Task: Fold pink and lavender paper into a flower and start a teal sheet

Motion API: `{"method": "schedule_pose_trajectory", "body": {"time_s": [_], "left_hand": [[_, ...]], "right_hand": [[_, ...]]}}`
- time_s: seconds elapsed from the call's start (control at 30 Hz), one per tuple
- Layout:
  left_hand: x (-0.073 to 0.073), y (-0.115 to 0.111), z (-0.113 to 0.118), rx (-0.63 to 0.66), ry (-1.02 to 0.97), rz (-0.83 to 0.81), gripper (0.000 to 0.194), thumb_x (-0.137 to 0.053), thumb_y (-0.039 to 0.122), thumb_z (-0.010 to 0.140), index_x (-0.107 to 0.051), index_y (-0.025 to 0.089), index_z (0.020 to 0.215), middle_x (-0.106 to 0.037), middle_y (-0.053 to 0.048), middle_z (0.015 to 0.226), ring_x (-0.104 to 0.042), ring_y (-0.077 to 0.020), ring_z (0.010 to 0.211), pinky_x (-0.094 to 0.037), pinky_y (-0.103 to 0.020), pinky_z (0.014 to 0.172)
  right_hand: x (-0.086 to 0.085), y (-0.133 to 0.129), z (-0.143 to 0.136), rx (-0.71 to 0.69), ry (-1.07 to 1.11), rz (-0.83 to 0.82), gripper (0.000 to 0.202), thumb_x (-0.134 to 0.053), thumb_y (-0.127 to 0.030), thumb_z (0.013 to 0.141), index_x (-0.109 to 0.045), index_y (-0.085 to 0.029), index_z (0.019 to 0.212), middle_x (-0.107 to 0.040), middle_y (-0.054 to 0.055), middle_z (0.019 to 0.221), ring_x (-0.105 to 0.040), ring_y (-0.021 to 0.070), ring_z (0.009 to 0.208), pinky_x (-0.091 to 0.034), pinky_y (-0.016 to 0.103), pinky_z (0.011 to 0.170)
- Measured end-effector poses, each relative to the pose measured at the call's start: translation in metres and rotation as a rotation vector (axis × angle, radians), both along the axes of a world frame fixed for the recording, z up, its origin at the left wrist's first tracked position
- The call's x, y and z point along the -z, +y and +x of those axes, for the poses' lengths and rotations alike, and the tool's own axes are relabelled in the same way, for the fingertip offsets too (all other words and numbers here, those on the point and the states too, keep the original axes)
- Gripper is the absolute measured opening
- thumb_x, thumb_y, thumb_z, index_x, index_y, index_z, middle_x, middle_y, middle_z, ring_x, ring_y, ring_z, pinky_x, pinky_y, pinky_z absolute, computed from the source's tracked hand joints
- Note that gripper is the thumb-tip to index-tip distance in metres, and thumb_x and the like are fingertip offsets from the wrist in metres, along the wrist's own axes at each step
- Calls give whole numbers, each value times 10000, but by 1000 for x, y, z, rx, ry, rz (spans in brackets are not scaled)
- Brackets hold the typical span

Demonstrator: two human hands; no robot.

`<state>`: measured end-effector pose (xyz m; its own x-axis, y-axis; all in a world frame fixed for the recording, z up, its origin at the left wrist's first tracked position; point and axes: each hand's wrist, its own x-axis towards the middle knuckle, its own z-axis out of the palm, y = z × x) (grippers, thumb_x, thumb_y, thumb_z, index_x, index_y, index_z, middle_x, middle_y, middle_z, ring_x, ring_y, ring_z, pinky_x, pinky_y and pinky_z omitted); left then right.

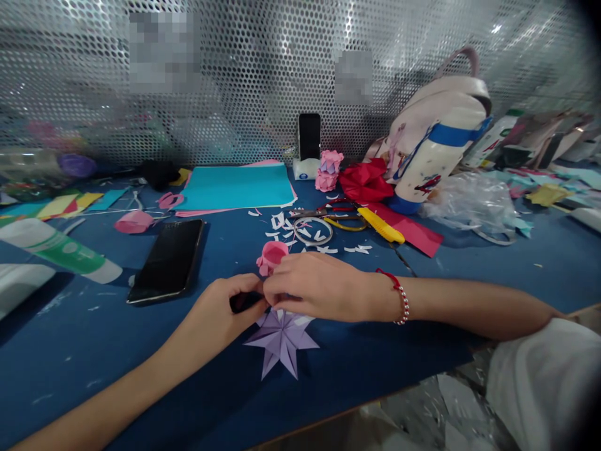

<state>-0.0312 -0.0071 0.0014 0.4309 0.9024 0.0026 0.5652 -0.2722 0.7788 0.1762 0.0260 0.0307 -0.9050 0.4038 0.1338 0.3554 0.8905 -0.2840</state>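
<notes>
A purple folded-paper star with several sharp points lies just above the blue table, near its front edge. My left hand pinches at the star's upper left side, thumb and forefinger together. From the other side my right hand, with a red string and a beaded bracelet at its wrist, has its fingers closed at the upper points. Fingertips of both hands meet there and hide that part of the star. Directly behind the fingers stands a pink paper ring-shaped piece, partly covered by my right hand.
White paper scraps, a tape ring, scissors and a yellow cutter lie behind. A phone and glue tube are left. Blue sheets, a bottle and a backpack stand further back.
</notes>
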Motion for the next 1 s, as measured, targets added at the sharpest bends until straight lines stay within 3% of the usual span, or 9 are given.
{"method": "schedule_pose_trajectory", "body": {"time_s": [0.37, 0.63, 1.0], "left_hand": [[1, -2, -1, -8, -3, 23, 202, -567, 312, 881, -711, 201, 791, -663, 22, 700, -505, -141, 623, -370, -245, 583], [1, -2, -2, -23, 4, 0, 183, -565, 300, 869, -702, 200, 799, -642, 26, 697, -516, -144, 636, -374, -239, 581], [-2, -1, -1, -2, -24, -43, 182, -561, 285, 860, -722, 204, 885, -735, 2, 822, -635, -186, 745, -445, -265, 662]], "right_hand": [[0, -2, 1, 5, -26, 62, 104, -568, -224, 977, -645, -167, 936, -652, 35, 904, -550, 172, 850, -363, 302, 706], [4, -5, 1, -45, -54, 254, 156, -524, -256, 1005, -630, -144, 981, -659, 62, 938, -538, 194, 869, -359, 328, 684], [1, -7, 0, -80, -48, 342, 159, -517, -204, 1000, -648, -148, 929, -665, 66, 900, -534, 195, 863, -355, 322, 710]]}}
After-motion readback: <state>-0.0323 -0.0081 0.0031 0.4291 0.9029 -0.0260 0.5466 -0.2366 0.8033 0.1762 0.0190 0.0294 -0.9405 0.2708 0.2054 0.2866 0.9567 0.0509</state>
